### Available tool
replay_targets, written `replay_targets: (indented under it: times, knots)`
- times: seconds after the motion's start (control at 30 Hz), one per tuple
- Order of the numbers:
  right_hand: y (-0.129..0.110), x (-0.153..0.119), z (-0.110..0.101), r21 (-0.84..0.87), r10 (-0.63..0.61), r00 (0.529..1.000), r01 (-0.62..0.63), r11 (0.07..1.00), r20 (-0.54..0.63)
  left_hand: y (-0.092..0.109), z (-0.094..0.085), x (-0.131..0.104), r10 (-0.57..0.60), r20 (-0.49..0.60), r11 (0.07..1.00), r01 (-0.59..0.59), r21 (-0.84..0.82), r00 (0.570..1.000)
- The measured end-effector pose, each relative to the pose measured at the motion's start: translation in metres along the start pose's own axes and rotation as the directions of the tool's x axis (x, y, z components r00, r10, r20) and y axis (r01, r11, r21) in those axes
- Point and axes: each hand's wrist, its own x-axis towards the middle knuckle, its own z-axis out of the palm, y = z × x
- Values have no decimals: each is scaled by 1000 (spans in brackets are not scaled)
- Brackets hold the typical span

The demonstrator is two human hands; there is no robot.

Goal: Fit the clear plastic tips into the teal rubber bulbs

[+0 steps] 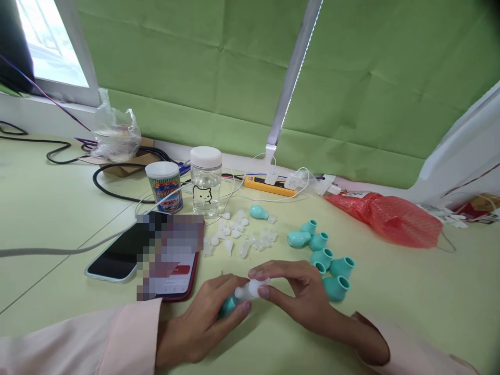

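Observation:
My left hand [203, 317] grips a teal rubber bulb [228, 305] low over the table. My right hand [300, 297] pinches a clear white plastic tip [252, 288] that sits at the bulb's mouth. Just right of my right hand lies a cluster of several teal bulbs [326, 258] with open mouths. Beyond my hands, a scatter of several clear plastic tips [238, 237] covers the table, and one assembled teal bulb with its tip [260, 212] lies behind them.
Two phones [117, 258] lie at the left of my hands. Behind them stand a printed cup [164, 186] and a clear jar with a white lid [205, 179]. A red plastic bag [386, 216], a yellow power strip [269, 186] and cables lie farther back.

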Motion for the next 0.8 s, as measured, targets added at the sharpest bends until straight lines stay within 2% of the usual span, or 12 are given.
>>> replay_targets:
  times: [0.13, 0.27, 0.33, 0.43, 0.57, 0.8]
  knots:
    - [7, 3, 0, 89, 159, 987, -161, 983, 32, -4, 3, 0, -86, 28, 996, 86, 26, 996]
    - [12, 8, -3, 184, 293, 946, -315, 931, 137, -8, 6, -1, -89, -18, 996, 89, -12, 996]
    - [15, 9, -4, 235, 320, 929, -358, 904, 186, -8, 6, 0, -87, -1, 996, 87, -34, 996]
    - [21, 7, -2, 333, 328, 927, -372, 867, 182, -5, 3, 2, -82, 46, 989, 87, -117, 996]
    - [28, 2, 6, 422, 347, 933, -354, 834, 98, -2, 1, 7, -77, 51, 971, 86, -223, 996]
    - [28, -1, 10, 435, 317, 948, -287, 854, 4, -9, 2, 10, -191, 170, 922, 236, -306, 967]
